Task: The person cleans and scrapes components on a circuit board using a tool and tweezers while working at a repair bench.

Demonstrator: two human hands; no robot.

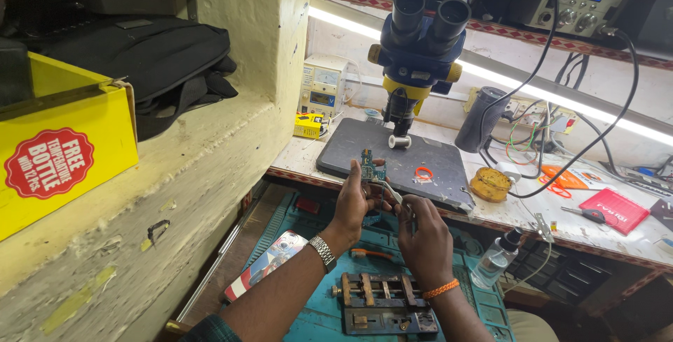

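Note:
My left hand [352, 202] holds a small blue-green circuit board [372, 165] upright by its lower edge, just in front of the dark grey work mat [420, 152]. My right hand [420, 233] grips metal tweezers [389, 191] whose tips touch the bottom of the board. A metal watch sits on my left wrist and an orange band on my right. Both hands hover over a teal repair mat [329, 314] in the open drawer.
A blue and yellow stereo microscope [419, 47] stands behind the grey mat. A metal board clamp [385, 303] and a phone case [266, 263] lie on the teal mat. A small clear bottle [496, 258], a red pouch [617, 209], cables and power supplies crowd the right; a yellow box [63, 152] sits left.

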